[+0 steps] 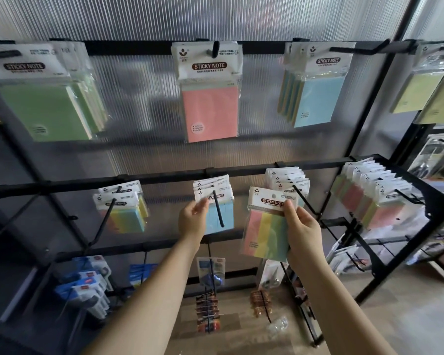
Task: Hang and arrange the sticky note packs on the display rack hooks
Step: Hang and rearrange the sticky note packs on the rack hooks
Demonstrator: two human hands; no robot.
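My right hand (301,230) grips a striped sticky note pack (264,231) in pink, yellow, green and blue, held free in front of the middle rail, just left of a hook (304,199) loaded with several similar packs. My left hand (194,219) pinches the left edge of the front blue pack (217,213) that hangs on the centre hook (218,210) of the same rail. Further left, striped packs (123,213) hang on two more hooks. The top rail carries green (44,108), pink (210,111) and blue (318,98) packs.
A long row of pastel packs (372,201) fills the hook at the right end of the middle rail. Yellow packs (420,93) hang on the neighbouring rack at the far right. Lower hooks hold blue-carded items (87,285), scissors and small clips (208,311) above a wooden floor.
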